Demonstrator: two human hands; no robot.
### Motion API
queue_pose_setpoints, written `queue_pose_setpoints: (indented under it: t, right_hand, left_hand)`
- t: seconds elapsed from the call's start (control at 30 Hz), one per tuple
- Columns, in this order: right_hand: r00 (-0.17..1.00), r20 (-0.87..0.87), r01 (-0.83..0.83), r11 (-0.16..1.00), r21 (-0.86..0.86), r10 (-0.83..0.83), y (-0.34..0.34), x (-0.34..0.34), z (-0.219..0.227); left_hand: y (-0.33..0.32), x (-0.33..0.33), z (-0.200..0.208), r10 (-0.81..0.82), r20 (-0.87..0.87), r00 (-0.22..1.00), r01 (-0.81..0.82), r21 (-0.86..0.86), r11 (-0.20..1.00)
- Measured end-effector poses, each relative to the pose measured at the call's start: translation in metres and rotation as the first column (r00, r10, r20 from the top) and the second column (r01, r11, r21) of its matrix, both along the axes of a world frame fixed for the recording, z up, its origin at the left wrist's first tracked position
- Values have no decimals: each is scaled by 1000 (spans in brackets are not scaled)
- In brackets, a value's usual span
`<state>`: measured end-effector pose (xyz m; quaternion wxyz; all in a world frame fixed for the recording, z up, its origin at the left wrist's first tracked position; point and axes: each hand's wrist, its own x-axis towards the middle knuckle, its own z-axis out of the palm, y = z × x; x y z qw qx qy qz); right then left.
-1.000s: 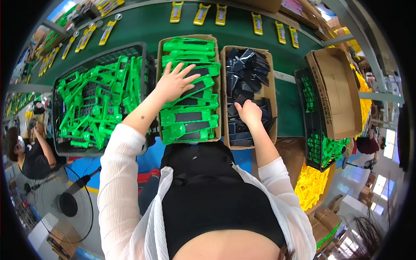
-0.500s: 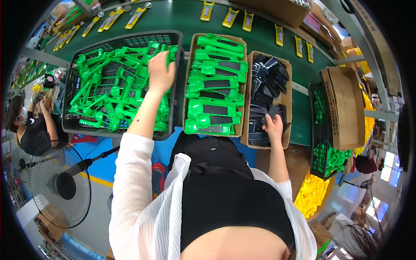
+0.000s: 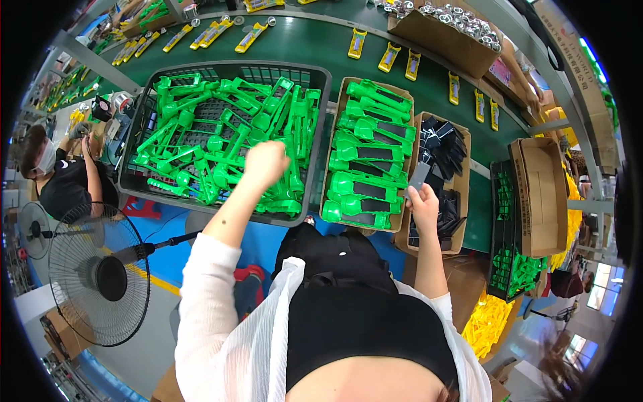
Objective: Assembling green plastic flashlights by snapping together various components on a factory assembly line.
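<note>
Your left hand (image 3: 266,163) has swung left off the stacked cardboard box (image 3: 339,102) and now closes, fingers curled together, over loose green plastic frames (image 3: 201,144) in the dark crate (image 3: 221,68); whether it grips one, you cannot tell. Your right hand (image 3: 423,204) has lifted, fingers clamped on a flat grey-black insert (image 3: 419,176), from the insert box (image 3: 465,161). Judgement: pairing frame with insert is under way.

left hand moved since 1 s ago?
Yes. The left hand went leftward, from the cardboard box of green parts to over the black crate.
</note>
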<state>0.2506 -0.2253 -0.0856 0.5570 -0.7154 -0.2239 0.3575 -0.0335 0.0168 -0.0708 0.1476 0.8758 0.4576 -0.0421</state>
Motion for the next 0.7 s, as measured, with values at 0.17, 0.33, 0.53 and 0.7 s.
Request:
queue_pose_setpoints:
  t: [0.17, 0.33, 0.53, 0.7]
  right_hand:
    - [981, -61, -185, 982, -24, 183, 16, -31, 17]
    - [953, -191, -251, 966, -53, 237, 22, -49, 48]
    - [884, -259, -394, 918, 38, 390, 30, -67, 86]
    - [880, -379, -179, 940, 290, 285, 45, -71, 75]
  left_hand:
    - [-18, -7, -37, -665, 5, 747, 644, 244, 725]
    - [26, -11, 10, -437, 374, 818, 359, 262, 896]
    - [19, -55, 22, 580, 698, -420, -96, -669, 737]
    - [-12, -55, -24, 865, -71, -496, 565, -783, 260]
